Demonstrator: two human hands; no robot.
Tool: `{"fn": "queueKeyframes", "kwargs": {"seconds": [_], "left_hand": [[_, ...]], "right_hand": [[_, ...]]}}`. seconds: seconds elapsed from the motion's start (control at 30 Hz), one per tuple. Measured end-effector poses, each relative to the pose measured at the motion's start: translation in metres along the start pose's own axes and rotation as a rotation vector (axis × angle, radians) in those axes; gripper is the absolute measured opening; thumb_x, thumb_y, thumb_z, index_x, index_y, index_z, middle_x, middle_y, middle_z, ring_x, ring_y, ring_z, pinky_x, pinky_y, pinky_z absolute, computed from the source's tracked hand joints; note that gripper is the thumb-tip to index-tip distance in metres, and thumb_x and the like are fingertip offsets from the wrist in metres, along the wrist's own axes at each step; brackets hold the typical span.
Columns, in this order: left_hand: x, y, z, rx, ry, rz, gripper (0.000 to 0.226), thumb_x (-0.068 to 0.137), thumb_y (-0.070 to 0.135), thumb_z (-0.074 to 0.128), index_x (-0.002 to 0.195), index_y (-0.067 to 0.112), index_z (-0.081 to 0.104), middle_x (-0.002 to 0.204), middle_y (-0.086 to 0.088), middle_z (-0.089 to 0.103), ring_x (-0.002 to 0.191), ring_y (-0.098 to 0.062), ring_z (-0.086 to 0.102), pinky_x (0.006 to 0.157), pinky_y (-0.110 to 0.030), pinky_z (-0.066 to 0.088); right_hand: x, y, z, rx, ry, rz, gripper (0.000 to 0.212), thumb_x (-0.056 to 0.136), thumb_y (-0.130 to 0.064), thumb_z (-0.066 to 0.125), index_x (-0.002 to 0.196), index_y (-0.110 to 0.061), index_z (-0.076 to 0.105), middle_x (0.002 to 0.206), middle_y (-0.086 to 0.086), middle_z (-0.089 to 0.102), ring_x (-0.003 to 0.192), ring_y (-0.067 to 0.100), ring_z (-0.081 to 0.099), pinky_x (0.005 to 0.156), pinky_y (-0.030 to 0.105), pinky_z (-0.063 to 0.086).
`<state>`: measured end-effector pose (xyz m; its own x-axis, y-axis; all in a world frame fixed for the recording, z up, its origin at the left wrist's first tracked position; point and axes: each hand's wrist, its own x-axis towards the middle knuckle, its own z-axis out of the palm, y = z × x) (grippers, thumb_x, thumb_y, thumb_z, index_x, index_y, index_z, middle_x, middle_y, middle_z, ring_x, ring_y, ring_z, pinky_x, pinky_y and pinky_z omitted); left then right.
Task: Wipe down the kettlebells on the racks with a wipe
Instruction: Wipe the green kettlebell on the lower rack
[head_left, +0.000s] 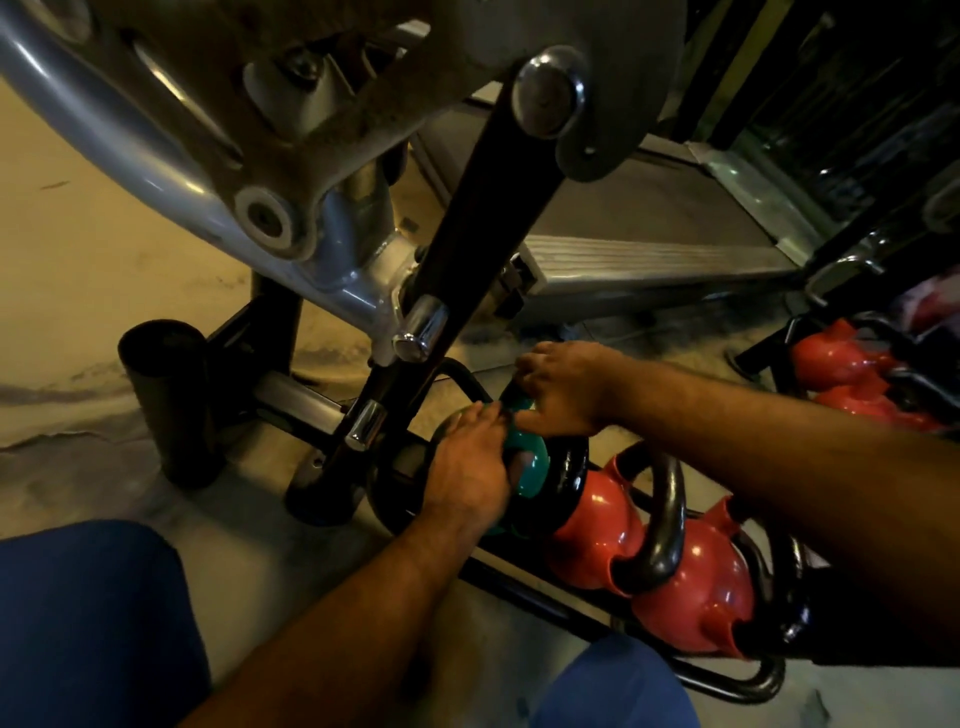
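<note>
Teal kettlebell (530, 462): end of floor rack (571, 613), beside red kettlebells (691, 587). Left hand (467, 467) lies flat on its body, likely steadying. Right hand (563, 387) grip curls at the handle (467, 379); wipe not discernible.

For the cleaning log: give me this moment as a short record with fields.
being handled: teal kettlebell with black handle, at the rack's end
left hand: lies over the teal kettlebell's body
right hand: grips it near the top
wipe: not clearly visible
neighbours: two red kettlebells beside it on the low black metal rack
</note>
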<state>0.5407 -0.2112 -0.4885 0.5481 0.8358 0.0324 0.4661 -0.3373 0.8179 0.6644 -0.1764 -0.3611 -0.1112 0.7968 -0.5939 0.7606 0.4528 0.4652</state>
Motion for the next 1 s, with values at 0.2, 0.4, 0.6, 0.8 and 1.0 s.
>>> {"fn": "queueKeyframes", "kwargs": {"seconds": [0.2, 0.4, 0.6, 0.8, 1.0], "left_hand": [[0.0, -0.002, -0.002, -0.081, 0.011, -0.029, 0.051, 0.09, 0.041, 0.063, 0.136, 0.023, 0.049, 0.136, -0.001, 0.054, 0.133, -0.021, 0.044, 0.114, -0.039, 0.036], [-0.001, 0.001, -0.008, -0.056, -0.015, -0.049, 0.056, 0.094, 0.042, 0.06, 0.144, 0.024, 0.043, 0.146, 0.003, 0.047, 0.141, -0.018, 0.035, 0.119, -0.038, 0.031], [0.0, -0.003, -0.01, -0.048, -0.039, -0.011, 0.058, 0.095, 0.045, 0.057, 0.147, 0.023, 0.043, 0.15, 0.004, 0.044, 0.142, -0.016, 0.033, 0.119, -0.037, 0.03], [-0.001, -0.005, -0.011, -0.021, -0.074, 0.005, 0.062, 0.096, 0.046, 0.055, 0.151, 0.022, 0.037, 0.158, 0.004, 0.034, 0.149, -0.016, 0.023, 0.123, -0.035, 0.022], [0.001, -0.01, -0.013, -0.016, -0.082, 0.019, 0.062, 0.096, 0.046, 0.054, 0.151, 0.021, 0.037, 0.157, 0.003, 0.037, 0.147, -0.016, 0.027, 0.12, -0.032, 0.025]], "right_hand": [[0.007, -0.013, -0.003, -0.024, -0.024, -0.003, 0.09, 0.086, -0.066, 0.006, 0.121, -0.014, 0.07, 0.129, 0.013, 0.065, 0.121, 0.027, 0.057, 0.104, 0.043, 0.045], [0.004, 0.001, -0.013, 0.187, -0.069, 0.074, 0.073, 0.094, -0.065, 0.021, 0.12, -0.015, 0.069, 0.118, 0.006, 0.065, 0.107, 0.022, 0.061, 0.093, 0.04, 0.052], [-0.005, 0.006, -0.015, 0.284, -0.096, 0.109, 0.049, 0.105, -0.046, 0.034, 0.128, -0.016, 0.064, 0.134, 0.01, 0.059, 0.12, 0.024, 0.056, 0.096, 0.038, 0.048], [-0.023, 0.009, -0.013, 0.508, 0.022, 0.132, 0.046, 0.106, -0.035, 0.037, 0.14, -0.011, 0.058, 0.152, 0.006, 0.048, 0.139, 0.02, 0.045, 0.113, 0.036, 0.038], [-0.039, -0.002, -0.005, 0.594, 0.12, 0.127, 0.06, 0.094, -0.042, 0.032, 0.142, -0.016, 0.058, 0.155, 0.003, 0.044, 0.144, 0.014, 0.036, 0.109, 0.025, 0.031]]}}
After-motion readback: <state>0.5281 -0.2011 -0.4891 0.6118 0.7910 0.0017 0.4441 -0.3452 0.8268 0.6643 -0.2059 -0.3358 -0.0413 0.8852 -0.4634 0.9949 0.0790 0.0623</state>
